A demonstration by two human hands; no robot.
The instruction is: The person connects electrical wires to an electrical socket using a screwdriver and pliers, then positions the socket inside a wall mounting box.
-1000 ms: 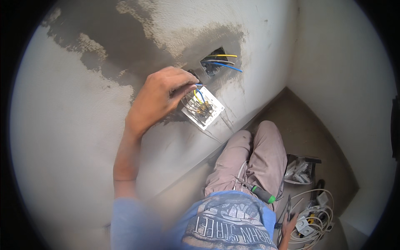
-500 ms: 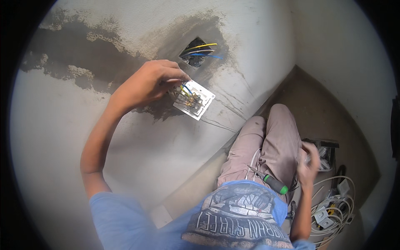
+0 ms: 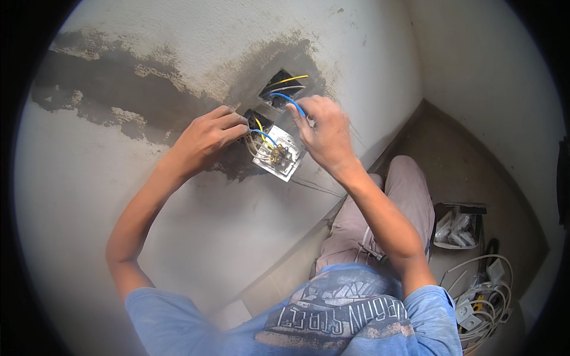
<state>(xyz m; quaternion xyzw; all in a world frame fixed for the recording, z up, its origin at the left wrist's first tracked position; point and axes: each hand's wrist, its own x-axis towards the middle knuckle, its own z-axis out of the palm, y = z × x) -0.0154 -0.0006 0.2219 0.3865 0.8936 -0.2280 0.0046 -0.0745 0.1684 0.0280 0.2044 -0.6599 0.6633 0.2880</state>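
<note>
My left hand (image 3: 219, 133) pinches a wire at the lower wall box (image 3: 258, 120), beside a white wall plate (image 3: 279, 166) that hangs face-down with yellow, blue and pale wires attached at its brass terminals (image 3: 278, 154). My right hand (image 3: 323, 130) is closed on a blue wire (image 3: 282, 97) running from the upper wall box (image 3: 272, 99), where a yellow wire (image 3: 294, 78) and a pale wire stick out. Around both boxes is rough grey plaster. A screwdriver (image 3: 371, 252), partly hidden behind my right forearm, lies on my lap.
My legs (image 3: 407, 184) rest by the wall corner. At right, an open container (image 3: 457, 228) holds bagged white parts; below it lie coiled cream cable (image 3: 504, 285), white socket pieces (image 3: 468, 317) and dark tools (image 3: 493, 249). The white side wall (image 3: 487, 71) closes the right.
My right hand has risen from the lower right, beside my legs, up to the upper box and taken hold of the blue wire. My left hand stays by the hanging plate.
</note>
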